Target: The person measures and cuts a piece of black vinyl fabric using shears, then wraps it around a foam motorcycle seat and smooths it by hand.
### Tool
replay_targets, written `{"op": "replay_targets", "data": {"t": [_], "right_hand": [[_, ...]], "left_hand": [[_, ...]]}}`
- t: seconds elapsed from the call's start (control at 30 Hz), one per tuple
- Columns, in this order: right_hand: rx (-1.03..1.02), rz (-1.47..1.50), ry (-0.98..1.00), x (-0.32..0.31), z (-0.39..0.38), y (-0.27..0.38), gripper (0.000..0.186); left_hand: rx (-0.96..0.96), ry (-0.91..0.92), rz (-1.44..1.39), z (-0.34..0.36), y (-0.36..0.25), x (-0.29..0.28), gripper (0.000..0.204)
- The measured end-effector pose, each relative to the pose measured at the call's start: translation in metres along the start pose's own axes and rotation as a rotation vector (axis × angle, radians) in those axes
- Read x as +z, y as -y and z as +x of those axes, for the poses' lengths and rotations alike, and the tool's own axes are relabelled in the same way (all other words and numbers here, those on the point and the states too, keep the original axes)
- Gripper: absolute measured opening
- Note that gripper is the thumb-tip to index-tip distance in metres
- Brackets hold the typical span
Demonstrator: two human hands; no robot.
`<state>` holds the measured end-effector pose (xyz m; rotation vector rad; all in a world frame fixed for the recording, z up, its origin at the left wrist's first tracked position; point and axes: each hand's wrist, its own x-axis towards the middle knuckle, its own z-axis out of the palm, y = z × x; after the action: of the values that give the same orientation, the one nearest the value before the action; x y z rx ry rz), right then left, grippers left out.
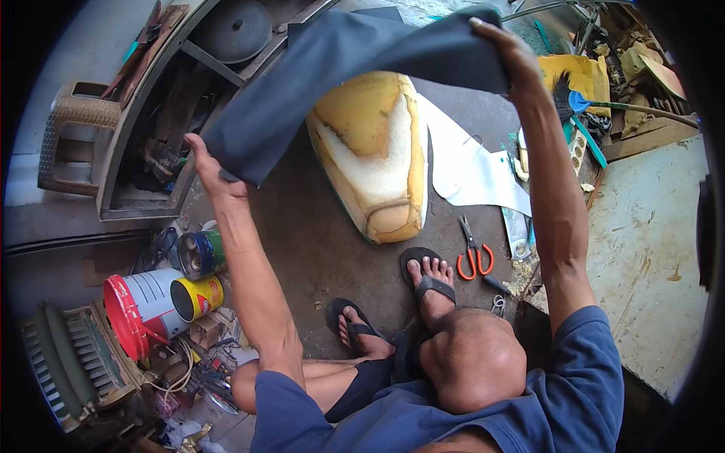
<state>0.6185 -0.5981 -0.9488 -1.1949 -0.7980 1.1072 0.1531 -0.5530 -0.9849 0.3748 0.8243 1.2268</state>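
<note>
A black sheet that looks like vinyl or seat cover material point(317, 68) is held up across the view, its ends in my two hands. My left hand point(215, 170) grips its near left end. My right hand point(517, 60) is raised at the upper right, fingers closed on the other end. Below the sheet, a yellow and white foam seat pad point(370, 162), like a motorcycle seat, lies on the floor; the sheet hides its far end. White cut sheeting point(468, 170) is spread right of the pad. Orange-handled scissors point(474, 253) lie in front of it.
A metal frame shelf point(215, 60) with a round lid stands at the left. Near it are a red-rimmed bucket point(147, 309), a yellow can point(198, 297) and scattered tools. At the right are a pale board point(642, 249), a blue brush point(580, 103) and piled scraps. My sandalled feet rest below the pad.
</note>
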Motion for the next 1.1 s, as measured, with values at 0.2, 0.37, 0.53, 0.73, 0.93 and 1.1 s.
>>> {"op": "replay_targets", "data": {"t": [0.2,0.37,0.53,0.73,0.93,1.1], "right_hand": [[0.066,0.074,-0.034,-0.015,-0.06,-0.008,0.036],[0.346,0.09,-0.209,-0.045,-0.121,-0.124,0.03],[0.524,0.138,-0.347,-0.062,-0.158,-0.167,0.028],[0.348,0.128,-0.248,-0.041,-0.163,-0.109,0.03],[0.5,0.107,-0.254,-0.062,-0.18,-0.163,0.036],[0.759,0.195,-0.244,-0.068,-0.201,-0.216,0.069]], "left_hand": [[0.223,0.084,-0.06,-0.071,0.029,0.012,0.062],[0.106,-0.175,-0.023,-0.093,0.125,-0.079,0.059],[-0.006,-0.271,-0.055,-0.099,0.158,-0.129,0.055],[0.027,-0.046,-0.129,-0.129,0.121,-0.08,0.06],[-0.164,-0.182,-0.168,-0.143,0.175,-0.127,0.06],[-0.33,-0.35,0.012,-0.144,0.23,-0.164,0.053]]}}
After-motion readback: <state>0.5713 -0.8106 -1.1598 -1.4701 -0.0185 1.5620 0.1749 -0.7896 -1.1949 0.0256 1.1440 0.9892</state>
